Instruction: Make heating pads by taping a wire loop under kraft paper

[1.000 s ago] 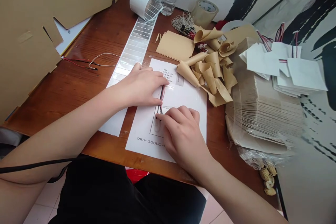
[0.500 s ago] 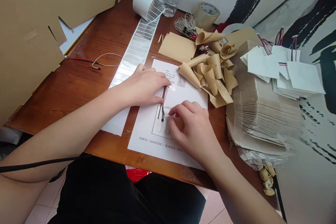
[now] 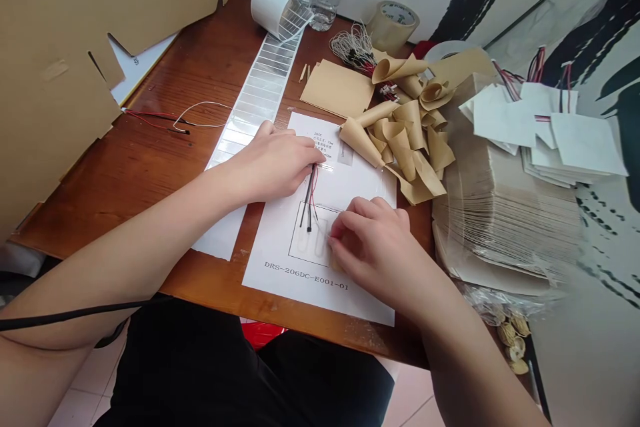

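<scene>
My left hand (image 3: 287,159) lies palm down on the upper part of a printed sheet (image 3: 280,273), its fingers closed over the top end of a wire harness (image 3: 311,197). Black and red leads of the harness run down from under the fingers, with dark tips inside a printed rectangle. Beside that rectangle, my right hand (image 3: 370,243) has thumb and forefinger pinched together. A faint pale strand leads toward this pinch and looks like the harness's white wire; the fingertips partly hide it. Pale loop shapes show inside the rectangle.
A label roll (image 3: 280,0) trails its strip down the table at left, near another harness (image 3: 165,121). Curled brown papers (image 3: 405,140), brown sheets (image 3: 337,88) and a wire bundle (image 3: 353,50) lie beyond. A wrapped cardboard stack (image 3: 510,213) with white cards (image 3: 550,123) stands right.
My right hand has shifted slightly right, away from the dark lead tips, still pinched. The left thumb has drawn in toward the fingers, uncovering more of the leads.
</scene>
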Tool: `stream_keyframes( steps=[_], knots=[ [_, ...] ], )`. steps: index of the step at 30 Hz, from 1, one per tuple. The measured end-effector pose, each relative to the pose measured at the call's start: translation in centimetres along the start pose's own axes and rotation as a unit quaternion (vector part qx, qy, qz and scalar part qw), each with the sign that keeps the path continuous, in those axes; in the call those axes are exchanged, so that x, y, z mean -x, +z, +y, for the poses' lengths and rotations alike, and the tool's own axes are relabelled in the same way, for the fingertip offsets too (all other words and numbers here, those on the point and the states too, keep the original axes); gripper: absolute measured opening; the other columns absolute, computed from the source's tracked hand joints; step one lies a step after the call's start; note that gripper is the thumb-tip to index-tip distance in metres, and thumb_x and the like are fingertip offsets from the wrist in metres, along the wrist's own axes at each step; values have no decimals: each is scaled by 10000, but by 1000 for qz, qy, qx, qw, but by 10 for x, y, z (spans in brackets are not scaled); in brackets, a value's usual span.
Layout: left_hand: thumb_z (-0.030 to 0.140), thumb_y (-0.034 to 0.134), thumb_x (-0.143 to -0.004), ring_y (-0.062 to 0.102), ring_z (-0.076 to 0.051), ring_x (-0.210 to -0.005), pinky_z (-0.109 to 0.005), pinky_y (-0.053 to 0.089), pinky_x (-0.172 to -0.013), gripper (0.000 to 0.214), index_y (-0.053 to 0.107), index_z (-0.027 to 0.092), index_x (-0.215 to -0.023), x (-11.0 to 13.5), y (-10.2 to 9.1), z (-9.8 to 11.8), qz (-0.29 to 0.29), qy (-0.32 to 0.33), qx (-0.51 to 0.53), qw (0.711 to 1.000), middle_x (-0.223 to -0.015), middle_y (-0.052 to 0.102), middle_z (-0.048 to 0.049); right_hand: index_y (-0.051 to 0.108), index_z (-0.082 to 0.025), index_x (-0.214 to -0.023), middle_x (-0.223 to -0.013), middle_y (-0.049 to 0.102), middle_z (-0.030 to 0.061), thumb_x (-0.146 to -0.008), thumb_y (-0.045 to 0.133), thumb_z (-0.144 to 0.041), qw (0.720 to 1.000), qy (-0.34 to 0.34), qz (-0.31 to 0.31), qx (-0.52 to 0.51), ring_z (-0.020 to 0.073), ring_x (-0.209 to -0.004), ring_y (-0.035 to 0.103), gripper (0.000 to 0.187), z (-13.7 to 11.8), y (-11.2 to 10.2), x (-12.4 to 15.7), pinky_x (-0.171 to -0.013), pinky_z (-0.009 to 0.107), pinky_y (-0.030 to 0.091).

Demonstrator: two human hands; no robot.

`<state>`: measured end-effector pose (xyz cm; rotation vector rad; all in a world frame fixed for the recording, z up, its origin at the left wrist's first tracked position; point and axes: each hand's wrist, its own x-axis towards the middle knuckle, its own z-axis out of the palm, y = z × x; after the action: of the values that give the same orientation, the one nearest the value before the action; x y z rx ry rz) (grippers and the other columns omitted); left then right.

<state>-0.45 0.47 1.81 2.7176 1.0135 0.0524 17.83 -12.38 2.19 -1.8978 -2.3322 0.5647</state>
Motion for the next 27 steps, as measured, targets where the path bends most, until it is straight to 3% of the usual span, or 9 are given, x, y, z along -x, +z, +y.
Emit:
stream_keyframes(
  steps=[3, 10, 15, 21, 27],
  knots=[
    [238, 410, -1017, 597, -296, -1131, -455, 295, -944, 377, 705, 262, -1251, -1, 0, 0, 4, 0, 3, 1000, -1219, 722, -44, 574, -196, -716, -789, 583, 36, -872, 570, -173, 1000, -14, 21, -17, 237, -830, 519, 158, -1, -4, 0, -737, 390, 334],
    [260, 449, -998, 600, -302, -1120, -455, 303, -924, 356, 701, 254, -1250, 0, 1, 0, 7, 10, -4, 1000, -1223, 720, -50, 528, -199, -791, -749, 605, 8, -888, 554, -138, 982, -110, 139, -71, 171, -721, 552, 117, -4, -11, 3, -708, 330, 405],
    [271, 405, -1021, 602, -294, -1112, -453, 302, -923, 370, 709, 256, -1231, -1, 1, -1, 5, 6, -4, 1000, -1223, 722, -45, 577, -183, -909, -752, 640, 15, -959, 530, -149, 980, -140, 121, -75, 146, -657, 556, 77, -7, -3, 6, -597, 259, 408],
    [350, 493, -994, 600, -302, -1110, -459, 301, -938, 338, 695, 250, -1247, 0, 1, -2, 8, 13, 3, 1000, -1210, 719, -51, 624, -164, -846, -750, 624, 36, -993, 473, -108, 971, -198, 131, 35, 180, -703, 533, 217, -11, 4, 5, -695, 335, 379],
    [316, 501, -990, 600, -291, -1124, -442, 299, -928, 317, 697, 246, -1228, -1, 1, -1, 12, 10, 1, 1000, -1196, 720, -54, 621, -158, -852, -1120, 747, 80, -950, 544, -41, 961, -212, 166, 66, 200, -840, 573, 172, -11, 11, 5, -783, 379, 358]
  ],
)
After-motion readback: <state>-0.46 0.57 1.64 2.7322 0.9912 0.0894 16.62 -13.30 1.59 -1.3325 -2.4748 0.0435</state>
